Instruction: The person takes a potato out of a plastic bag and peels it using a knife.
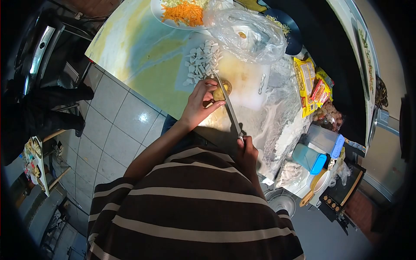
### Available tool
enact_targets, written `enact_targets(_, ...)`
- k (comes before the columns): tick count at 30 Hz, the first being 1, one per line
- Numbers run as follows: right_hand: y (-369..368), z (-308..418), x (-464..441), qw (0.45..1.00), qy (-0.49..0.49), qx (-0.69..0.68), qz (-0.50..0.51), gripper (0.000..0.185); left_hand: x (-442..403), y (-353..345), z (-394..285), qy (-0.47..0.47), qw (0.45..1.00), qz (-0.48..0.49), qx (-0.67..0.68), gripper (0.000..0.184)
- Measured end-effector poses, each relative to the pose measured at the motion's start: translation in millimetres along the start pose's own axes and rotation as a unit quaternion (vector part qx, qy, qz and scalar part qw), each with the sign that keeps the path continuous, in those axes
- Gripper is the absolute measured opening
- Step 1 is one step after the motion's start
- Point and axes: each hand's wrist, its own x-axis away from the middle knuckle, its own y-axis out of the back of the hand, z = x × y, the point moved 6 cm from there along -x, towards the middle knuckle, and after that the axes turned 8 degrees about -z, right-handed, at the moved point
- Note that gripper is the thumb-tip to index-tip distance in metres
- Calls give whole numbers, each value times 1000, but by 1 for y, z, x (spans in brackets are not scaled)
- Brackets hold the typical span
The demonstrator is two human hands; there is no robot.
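My left hand (204,97) is closed around the side of a brown-skinned potato (220,93), with a paler cut patch showing. My right hand (247,151) grips the handle of a long knife (231,109). The blade slants up from that hand and lies across the potato, close to my left fingertips. How deep the edge sits in it I cannot tell. Under the potato is a white cutting board (247,80). Just beyond my left hand is a heap of whitish cut pieces (201,60).
A plate (157,14) with shredded carrot (185,14) and a clear plastic bag (249,37) lie at the far side. To the right are a dark bowl (294,37), yellow packets (306,80), and blue-lidded containers (318,162). Another person's dark-clothed legs (52,104) are at left.
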Motion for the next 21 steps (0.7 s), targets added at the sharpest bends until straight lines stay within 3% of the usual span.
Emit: enact_targets(21,-6,2,-9,998,44,33,-27,25,5,-3,4,-10,1000,3,3,48)
